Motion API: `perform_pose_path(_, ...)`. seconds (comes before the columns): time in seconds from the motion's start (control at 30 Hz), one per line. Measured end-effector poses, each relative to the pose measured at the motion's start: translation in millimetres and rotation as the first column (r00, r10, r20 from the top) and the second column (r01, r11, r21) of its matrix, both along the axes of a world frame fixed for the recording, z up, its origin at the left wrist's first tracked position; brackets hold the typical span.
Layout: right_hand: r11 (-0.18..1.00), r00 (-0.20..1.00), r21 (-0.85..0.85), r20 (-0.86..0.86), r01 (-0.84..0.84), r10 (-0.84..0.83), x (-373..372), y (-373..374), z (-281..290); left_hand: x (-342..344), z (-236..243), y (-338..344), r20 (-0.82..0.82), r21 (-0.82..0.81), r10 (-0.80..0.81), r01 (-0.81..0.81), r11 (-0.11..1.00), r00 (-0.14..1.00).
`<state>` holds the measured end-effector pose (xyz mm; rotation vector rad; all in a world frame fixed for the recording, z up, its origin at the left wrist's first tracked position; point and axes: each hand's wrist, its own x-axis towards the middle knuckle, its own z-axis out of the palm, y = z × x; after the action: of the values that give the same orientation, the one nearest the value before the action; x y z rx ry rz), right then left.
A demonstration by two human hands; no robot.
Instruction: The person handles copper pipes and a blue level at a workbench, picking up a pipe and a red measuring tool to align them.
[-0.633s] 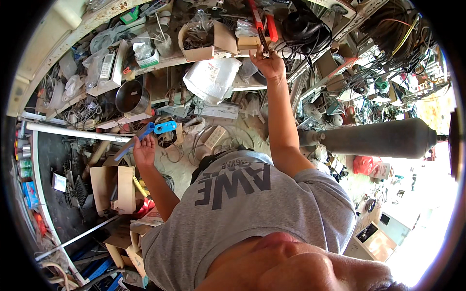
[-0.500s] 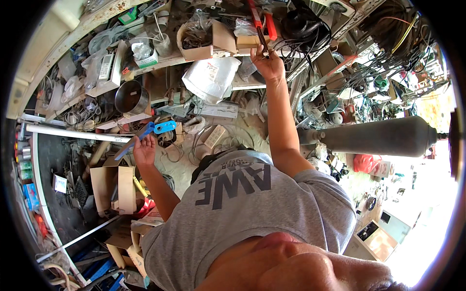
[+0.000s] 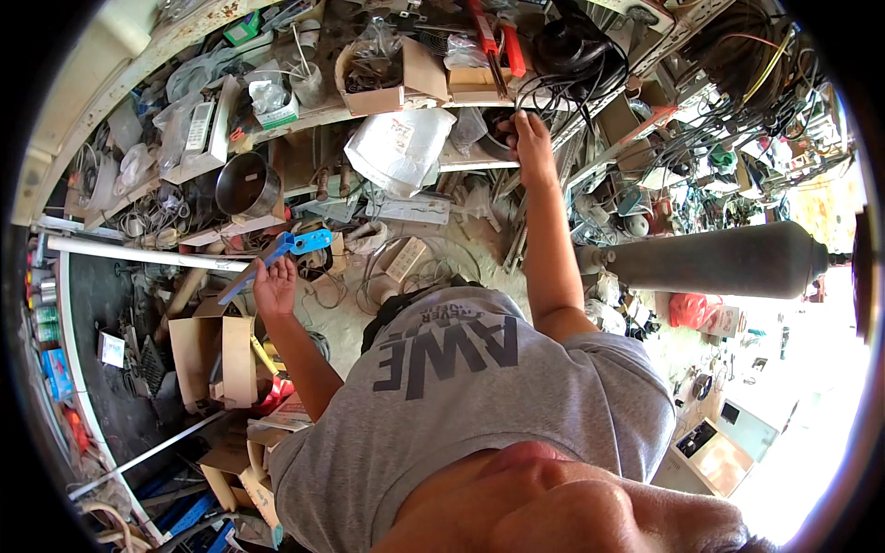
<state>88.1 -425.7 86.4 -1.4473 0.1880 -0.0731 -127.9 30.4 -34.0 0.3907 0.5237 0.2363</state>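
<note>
At left centre, my left hand [image 3: 275,288] is closed around a long blue strip [image 3: 241,278]. A brighter blue piece with holes [image 3: 312,241] shows at the strip's upper right end; whether the two are joined I cannot tell. My right hand [image 3: 535,147] reaches far forward to the front of the shelf, its fingers curled in beside thin black cables [image 3: 553,92]. Anything inside those fingers is hidden. Just beyond it, a tool with red handles and dark metal ends [image 3: 489,46] lies on the shelf, apart from the hand.
The cluttered shelf [image 3: 313,120] holds an open cardboard box [image 3: 378,100] of metal parts. A white plastic bag [image 3: 396,147] hangs at its front, and a metal pot [image 3: 249,184] stands lower left. A grey gas cylinder [image 3: 719,260] juts in from the right. Cardboard boxes [image 3: 241,359] stand at left.
My right hand has drawn back slightly and right, away from the red-handled tool, and its spread fingers have curled in. My left hand keeps its place with the blue strip.
</note>
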Motion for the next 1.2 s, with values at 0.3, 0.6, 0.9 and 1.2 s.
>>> perform_pose_path(0.3,0.171,0.982,-0.969,0.168,0.181,-0.090,69.9,-28.9,46.9,-3.1,-7.4,2.5,0.010,-0.008,0.005,-0.005,1.000,1.000)
perform_pose_path(0.6,0.066,0.985,-0.996,0.051,0.063,-0.164,116.4,-6.4,45.6,-20.6,-9.3,2.0,-0.016,0.034,0.066,-0.065,0.997,0.998)
perform_pose_path(0.9,0.023,0.988,-0.999,-0.031,-0.035,0.153,194.0,-14.8,32.5,-38.6,-4.6,6.0,0.106,0.093,0.053,-0.063,0.994,0.993)
perform_pose_path(1.2,0.923,0.987,-0.382,0.156,0.034,0.028,164.1,-40.5,63.2,-37.7,1.1,6.5,0.010,0.123,0.112,-0.113,0.986,0.994)
